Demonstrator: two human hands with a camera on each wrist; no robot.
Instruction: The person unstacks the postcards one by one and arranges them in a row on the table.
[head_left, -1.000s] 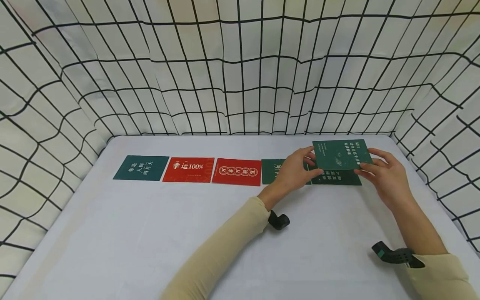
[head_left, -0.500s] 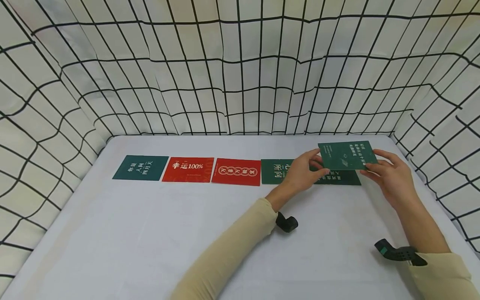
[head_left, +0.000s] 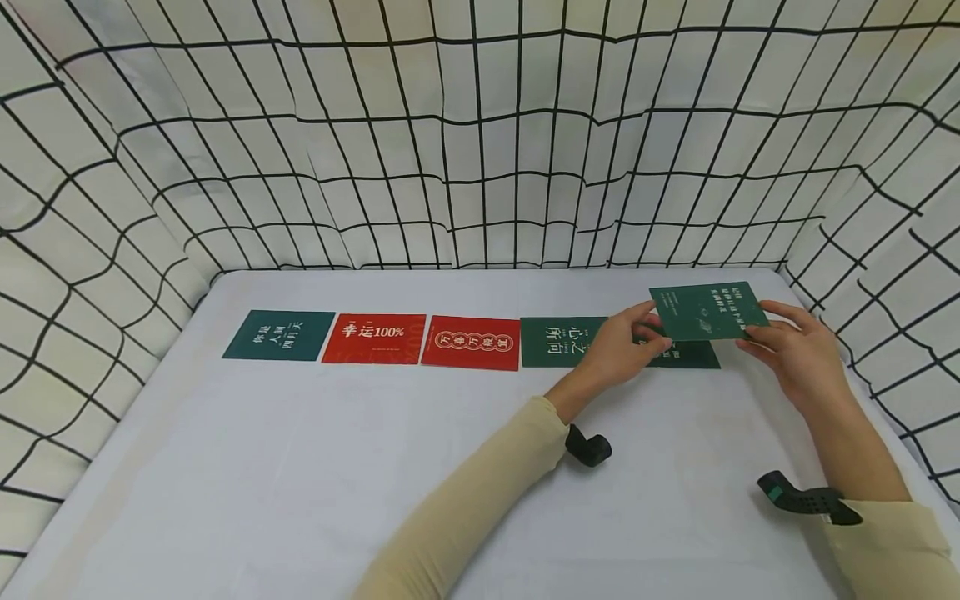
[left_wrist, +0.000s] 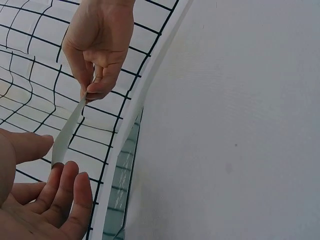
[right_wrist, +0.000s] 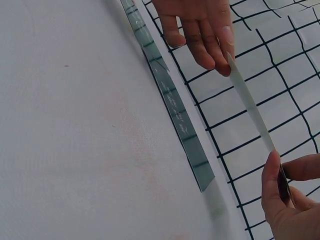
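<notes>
A green postcard [head_left: 701, 310] with white lettering is held up over the right end of a row of cards. My left hand [head_left: 617, 348] pinches its left edge, and my right hand [head_left: 801, 358] pinches the lower right corner. Seen from the left wrist, the postcard's pale underside [left_wrist: 68, 131] stretches between both hands, slightly bent. Beneath it lies a dark green card [head_left: 697, 357], mostly covered in the head view. Left of that, another green card [head_left: 551, 342] is partly hidden by my left hand.
Two red cards [head_left: 373, 339] and a green card [head_left: 279, 335] continue the row leftward on the white table [head_left: 300, 475]. A black grid net [head_left: 480, 179] over pale cloth surrounds the back and sides. Black wrist cameras [head_left: 588, 447] sit at both cuffs.
Both hands have moved a little to the right with the postcard between them. More of the green card left of my left hand now shows. The row of cards stays put.
</notes>
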